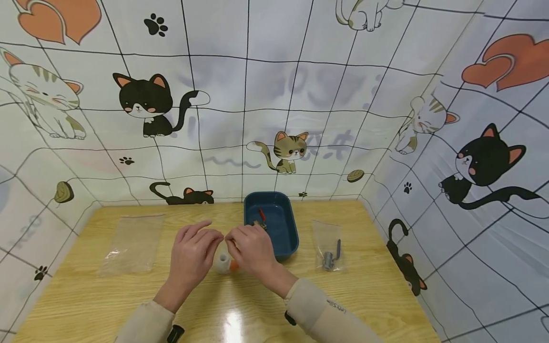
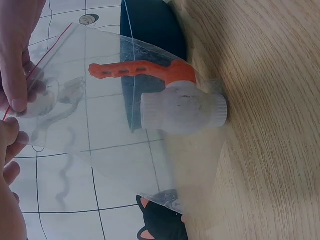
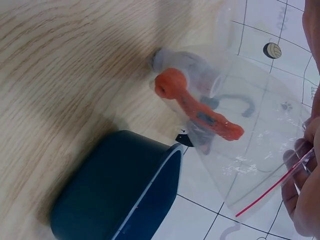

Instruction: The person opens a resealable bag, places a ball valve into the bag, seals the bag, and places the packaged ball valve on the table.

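Note:
Both hands pinch the red-striped top edge of a clear zip bag, which hangs between them over the wooden table. My left hand grips one side of the zip, and my right hand holds it close by, fingertips nearly meeting in the head view. Inside the bag lies a white plastic ball valve with an orange lever handle. The valve sits at the bag's bottom, close over the tabletop. In the right wrist view the red zip line runs into the right hand's fingers.
A dark blue bin stands just beyond the right hand, with a red-handled metal piece inside. On the left a flat clear zip bag lies on the table. To the right, another clear bag holds a grey valve.

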Available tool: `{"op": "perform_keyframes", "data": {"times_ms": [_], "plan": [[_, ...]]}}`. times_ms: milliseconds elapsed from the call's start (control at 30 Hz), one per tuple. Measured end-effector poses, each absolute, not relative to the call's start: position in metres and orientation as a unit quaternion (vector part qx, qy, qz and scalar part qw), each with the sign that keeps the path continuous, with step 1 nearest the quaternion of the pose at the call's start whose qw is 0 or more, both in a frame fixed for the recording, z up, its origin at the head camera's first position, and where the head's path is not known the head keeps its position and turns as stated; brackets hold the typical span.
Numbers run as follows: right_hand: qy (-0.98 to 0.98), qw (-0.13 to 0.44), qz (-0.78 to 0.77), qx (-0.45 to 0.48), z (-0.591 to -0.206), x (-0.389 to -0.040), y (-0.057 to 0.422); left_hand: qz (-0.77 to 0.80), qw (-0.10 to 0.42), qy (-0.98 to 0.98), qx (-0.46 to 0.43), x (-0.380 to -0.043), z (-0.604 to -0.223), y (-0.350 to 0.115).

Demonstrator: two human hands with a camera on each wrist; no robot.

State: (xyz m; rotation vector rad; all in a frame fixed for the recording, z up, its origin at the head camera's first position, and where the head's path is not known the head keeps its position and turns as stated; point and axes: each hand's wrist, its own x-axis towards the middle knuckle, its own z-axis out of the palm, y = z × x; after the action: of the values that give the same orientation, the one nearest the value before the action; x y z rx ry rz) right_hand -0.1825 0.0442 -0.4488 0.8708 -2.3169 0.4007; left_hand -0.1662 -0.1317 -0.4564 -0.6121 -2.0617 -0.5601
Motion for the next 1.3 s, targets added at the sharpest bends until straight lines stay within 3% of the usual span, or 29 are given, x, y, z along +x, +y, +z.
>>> {"op": "perform_keyframes", "data": {"times_ms": [333,833,1300], "plan": [[-0.878,0.315,0.151,0.327,-0.459,-0.182,0.055,-0.215,0.418,-0.853,-0.227,-0.165,-0.457,-0.139],[-0.897,0.290,0.151,0.297,-0.475,-0.180,0.088,-0.233,0.430,-0.844,-0.220,-0.166,-0.457,-0.142],[-0.901,0.288,0.149,0.289,-0.483,-0.181,0.106,-0.228,0.404,-0.861,-0.211,-0.163,-0.458,-0.140]]}}
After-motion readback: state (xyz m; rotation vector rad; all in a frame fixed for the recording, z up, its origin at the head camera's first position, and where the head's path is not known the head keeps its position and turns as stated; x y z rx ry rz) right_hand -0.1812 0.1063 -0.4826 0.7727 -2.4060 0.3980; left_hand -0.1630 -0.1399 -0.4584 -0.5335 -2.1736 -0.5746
